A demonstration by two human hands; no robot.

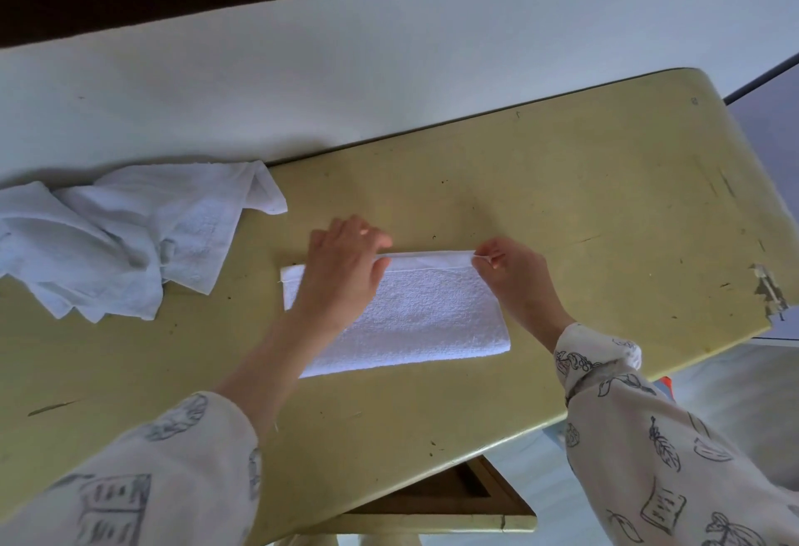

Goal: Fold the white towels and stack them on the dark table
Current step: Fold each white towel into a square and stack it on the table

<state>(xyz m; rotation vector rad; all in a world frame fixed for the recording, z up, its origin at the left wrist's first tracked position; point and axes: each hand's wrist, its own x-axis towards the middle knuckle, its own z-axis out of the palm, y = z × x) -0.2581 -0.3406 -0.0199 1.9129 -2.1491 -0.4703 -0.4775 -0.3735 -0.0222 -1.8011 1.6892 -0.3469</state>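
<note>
A yellow-green desk (562,199) with scuffs and a chipped right edge carries the work, set against a white wall (346,48) with a dark band along the top. At the left a heap (125,238) of crumpled white towels lies partly on the desk and runs out of the picture at the left edge; how many towels it holds cannot be told. Under the near edge a wooden frame (467,498) shows in part. Both forearms come in from below in pale printed sleeves (648,459), and the left forearm crosses the folded towel (423,316), hiding its near-left corner. That towel lies flat at mid-desk, a white terry rectangle, well apart from the heap, its far hem raised slightly. The left hand (341,268) lies over the towel's far-left part, fingers curled at the far edge; its grip seems to hold the hem, though the fingertips are hidden. The right hand (510,273) pinches the far-right corner between thumb and fingers.
</note>
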